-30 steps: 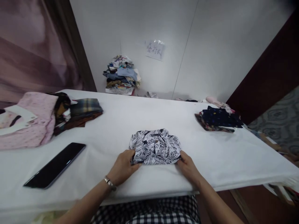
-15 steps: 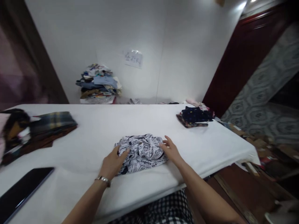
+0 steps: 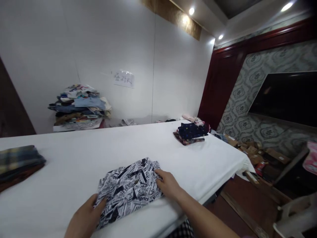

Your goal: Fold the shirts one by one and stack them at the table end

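Observation:
A folded black-and-white newspaper-print shirt (image 3: 131,186) lies near the front edge of the white-covered table, a button showing near its middle. My left hand (image 3: 86,215) grips its left side, thumb on top and the other fingers partly hidden by the cloth. At the opposite side, my right hand (image 3: 168,185) holds the edge, fingertips closed on the fabric. The shirt rests on the white cloth (image 3: 74,165) between both hands, its surface somewhat rumpled.
Folded dark clothes (image 3: 192,131) sit at the table's right rear. Plaid folded clothes (image 3: 21,160) lie at left. Behind the table rises a tall clothes pile (image 3: 80,104), below a paper sign (image 3: 124,78) on the wall. Cardboard boxes (image 3: 252,152) and a white chair (image 3: 297,211) stand at right.
My view has swung to the right and up. The shirt looks flatter and more spread out, and my right hand has closed on its right edge. The phone is out of view.

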{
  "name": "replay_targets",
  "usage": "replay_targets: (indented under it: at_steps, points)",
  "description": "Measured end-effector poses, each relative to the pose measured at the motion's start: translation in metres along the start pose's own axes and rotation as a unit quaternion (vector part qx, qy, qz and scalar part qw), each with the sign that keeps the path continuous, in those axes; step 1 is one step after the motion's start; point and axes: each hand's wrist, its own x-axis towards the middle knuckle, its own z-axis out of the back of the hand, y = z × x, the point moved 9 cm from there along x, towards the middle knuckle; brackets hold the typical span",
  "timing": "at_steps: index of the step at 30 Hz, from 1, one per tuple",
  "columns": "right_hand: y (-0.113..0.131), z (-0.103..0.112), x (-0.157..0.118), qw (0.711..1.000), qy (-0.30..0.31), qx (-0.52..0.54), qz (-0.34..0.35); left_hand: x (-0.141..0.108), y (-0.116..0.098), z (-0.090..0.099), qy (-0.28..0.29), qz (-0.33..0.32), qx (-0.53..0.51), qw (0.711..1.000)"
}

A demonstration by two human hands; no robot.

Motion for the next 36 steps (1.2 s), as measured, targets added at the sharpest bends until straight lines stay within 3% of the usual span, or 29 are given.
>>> replay_targets:
  at_steps: [3,6,8,12,14,16,18,20,22,24,31,34,36]
  points:
    - [-0.002,0.002,-0.004,0.999,0.001,-0.032,0.002,-0.004,0.002,-0.012,0.058,0.026,0.013,0.998]
    - [-0.005,0.006,-0.007,0.999,0.006,-0.039,0.005,-0.012,0.001,-0.004,0.014,0.031,-0.009,0.999]
    - [0.003,0.015,-0.007,0.998,-0.026,-0.037,0.038,-0.017,-0.007,0.008,-0.043,0.002,-0.037,0.998]
    - [0.051,0.034,-0.005,0.975,-0.114,-0.030,0.188,-0.029,-0.051,0.035,-0.156,-0.134,-0.047,0.977]
    - [0.073,0.025,0.000,0.966,-0.089,-0.043,0.240,-0.033,-0.081,0.035,-0.161,-0.210,-0.015,0.964]
    - [0.078,0.003,0.010,0.966,-0.023,-0.082,0.244,-0.033,-0.101,0.020,-0.124,-0.251,0.041,0.959]
    - [0.062,-0.026,0.020,0.969,0.071,-0.136,0.194,-0.027,-0.103,-0.007,-0.050,-0.249,0.103,0.962]
    - [0.033,-0.054,0.025,0.962,0.156,-0.183,0.130,-0.021,-0.090,-0.037,0.037,-0.226,0.138,0.964]
    - [0.010,-0.071,0.025,0.953,0.194,-0.207,0.103,-0.018,-0.073,-0.057,0.085,-0.209,0.141,0.964]
    - [-0.001,-0.079,0.025,0.951,0.197,-0.214,0.105,-0.018,-0.063,-0.065,0.089,-0.204,0.133,0.966]
    - [-0.011,-0.082,0.025,0.962,0.189,-0.167,0.104,-0.015,-0.062,-0.062,0.118,-0.178,0.065,0.975]
    - [-0.015,-0.075,0.033,0.972,0.203,-0.087,0.077,-0.010,-0.061,-0.047,0.128,-0.136,-0.009,0.982]
    - [-0.022,-0.067,0.038,0.978,0.204,-0.025,0.045,-0.012,-0.063,-0.031,0.091,-0.130,-0.034,0.987]
